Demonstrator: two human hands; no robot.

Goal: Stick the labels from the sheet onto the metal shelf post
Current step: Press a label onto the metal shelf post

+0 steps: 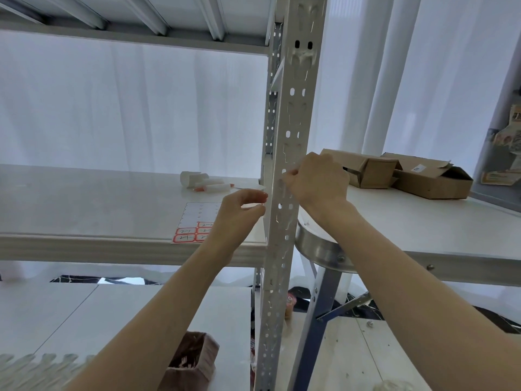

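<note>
- The left hand [236, 214] is held just left of the post [283, 249], thumb and forefinger curved together; a pale label [258, 206] with a red edge appears to be pinched between them.
- The right hand [318, 182] is set against the post's front face from the right, fingers curled. Whether it grips or only presses cannot be told.
- The two hands are kept apart, with the post between them.
- Two open cardboard boxes [372, 170] are seen lying on the white table [423, 221] behind the right hand, flaps splayed; nothing can be made out inside.
- A brown container [194, 359] is seen low down beside the post's foot; its contents are blurred.
- The sheet [194, 218] is laid flat on the shelf [84, 210], at the front edge, and its right part is covered by the left hand.
- White rolls [205, 183] are lying further back on the shelf; their kind is unclear.
- The spot under the right fingertips is hidden.
- The post is seen upright, pale grey metal, punched with paired oval holes and keyhole slots.
- On the sheet, the upper rows are blank; the lower labels are red-bordered and hand-marked, "2-1" where readable.
</note>
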